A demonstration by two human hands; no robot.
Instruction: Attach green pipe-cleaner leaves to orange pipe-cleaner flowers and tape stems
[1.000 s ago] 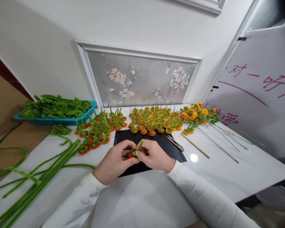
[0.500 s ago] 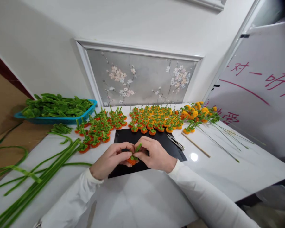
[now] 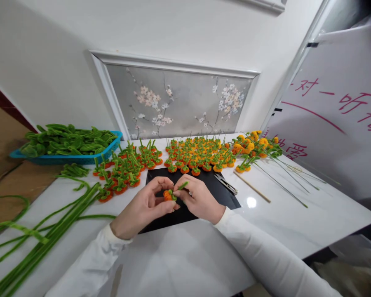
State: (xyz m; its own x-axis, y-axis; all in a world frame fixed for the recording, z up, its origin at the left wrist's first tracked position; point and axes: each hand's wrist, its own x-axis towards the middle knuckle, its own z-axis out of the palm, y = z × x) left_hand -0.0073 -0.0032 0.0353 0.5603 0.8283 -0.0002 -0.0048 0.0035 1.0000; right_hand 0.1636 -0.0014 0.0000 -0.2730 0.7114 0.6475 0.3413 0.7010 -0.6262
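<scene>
Left hand (image 3: 145, 208) and right hand (image 3: 198, 200) meet over the black mat (image 3: 225, 197), fingertips pinched on one small orange fruit (image 3: 167, 195) with a green stem (image 3: 182, 186). Left thumb and fingers close on the orange part from the left; right fingers close on the stem side, stem poking up-right between them. Fruit is off the mat surface, held just above its near-left area. Both sleeves white.

Mat lies on a white table (image 3: 297, 214). On the mat's right edge: small metal snips (image 3: 225, 183). Just right of it, a thin wooden stick (image 3: 252, 186), slanted. Behind the mat, a dense row of finished orange fruits (image 3: 198, 154) with green tops, the nearest ones touching the mat's far edge. Left of those, a redder batch (image 3: 126, 169) with longer stems. Far right, yellow-orange flowers (image 3: 253, 144) on long wire stems (image 3: 281, 185) running toward the near right.

Left side: long green pipe cleaners (image 3: 49, 235) in a bundle, running diagonally off the near-left table edge. Far left, a blue tray (image 3: 111, 146) heaped with green leaves (image 3: 68, 138); a smaller leaf pile (image 3: 72, 170) just in front of it. Wall behind has a framed blossom panel (image 3: 179, 103); whiteboard (image 3: 336, 123) with red writing at right.
</scene>
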